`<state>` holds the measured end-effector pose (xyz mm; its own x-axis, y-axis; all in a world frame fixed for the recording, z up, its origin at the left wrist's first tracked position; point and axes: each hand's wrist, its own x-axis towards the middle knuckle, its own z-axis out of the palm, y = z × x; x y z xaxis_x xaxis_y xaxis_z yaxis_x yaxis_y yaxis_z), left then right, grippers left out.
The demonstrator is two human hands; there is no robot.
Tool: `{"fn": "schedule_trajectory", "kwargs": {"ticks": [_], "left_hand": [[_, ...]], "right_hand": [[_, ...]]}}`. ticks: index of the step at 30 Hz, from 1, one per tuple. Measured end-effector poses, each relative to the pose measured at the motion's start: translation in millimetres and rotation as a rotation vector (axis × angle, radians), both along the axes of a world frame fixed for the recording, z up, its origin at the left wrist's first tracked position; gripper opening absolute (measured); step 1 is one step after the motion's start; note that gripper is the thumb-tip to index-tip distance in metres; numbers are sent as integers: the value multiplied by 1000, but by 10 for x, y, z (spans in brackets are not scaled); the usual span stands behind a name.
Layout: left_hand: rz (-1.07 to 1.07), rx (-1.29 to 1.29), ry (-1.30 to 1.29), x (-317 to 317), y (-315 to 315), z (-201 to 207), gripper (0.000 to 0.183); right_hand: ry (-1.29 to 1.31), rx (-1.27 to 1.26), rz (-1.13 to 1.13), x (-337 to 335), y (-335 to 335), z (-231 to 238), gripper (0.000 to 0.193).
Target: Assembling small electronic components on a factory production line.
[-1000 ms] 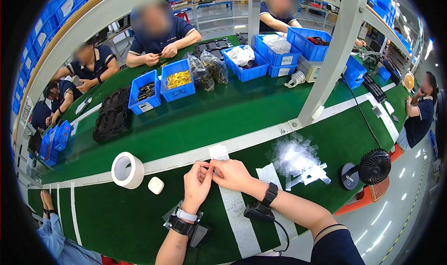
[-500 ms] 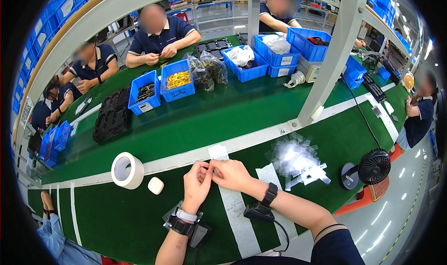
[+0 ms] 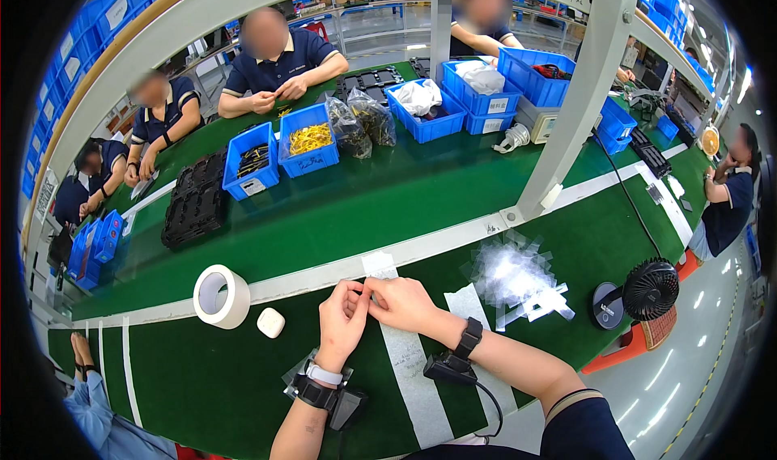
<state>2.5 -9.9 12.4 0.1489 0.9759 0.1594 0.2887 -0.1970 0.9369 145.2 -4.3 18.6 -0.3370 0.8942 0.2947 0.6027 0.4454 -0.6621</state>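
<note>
My left hand [image 3: 343, 318] and my right hand [image 3: 402, 305] meet above the green table, fingertips pinched together. Whatever lies between the fingers is hidden or too small to name. Under them runs a whitish strip of tape [image 3: 417, 383] stuck to the table, with faint handwriting. Left of my hands stand a wide roll of white tape [image 3: 237, 302] and a small rounded white case [image 3: 271, 322]. To the right is a loose pile of clear, shiny film strips [image 3: 518, 278], beside a second whitish tape strip [image 3: 464, 304].
A black fan [image 3: 651, 288] stands at the right edge. A metal post [image 3: 558, 144] rises from the white divider [image 3: 303, 280]. Beyond it are blue bins [image 3: 309, 162], black trays [image 3: 197, 201] and bagged parts [image 3: 372, 120]. Several co-workers sit around the tables.
My hands hold practically the same pose and place. Across the table at the left, a co-worker has lifted their upper body and lowered a hand toward the table.
</note>
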Motion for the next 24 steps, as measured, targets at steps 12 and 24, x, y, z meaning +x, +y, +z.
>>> {"fn": "schedule_trajectory", "kwargs": {"ticks": [12,24], "left_hand": [[-2,25,-27,6,23,-27,6],[-25,60,-76,-26,57,-85,7]], "right_hand": [[24,19,-19,1,1,-23,15],[114,111,-15,-31,32,-110,14]]}}
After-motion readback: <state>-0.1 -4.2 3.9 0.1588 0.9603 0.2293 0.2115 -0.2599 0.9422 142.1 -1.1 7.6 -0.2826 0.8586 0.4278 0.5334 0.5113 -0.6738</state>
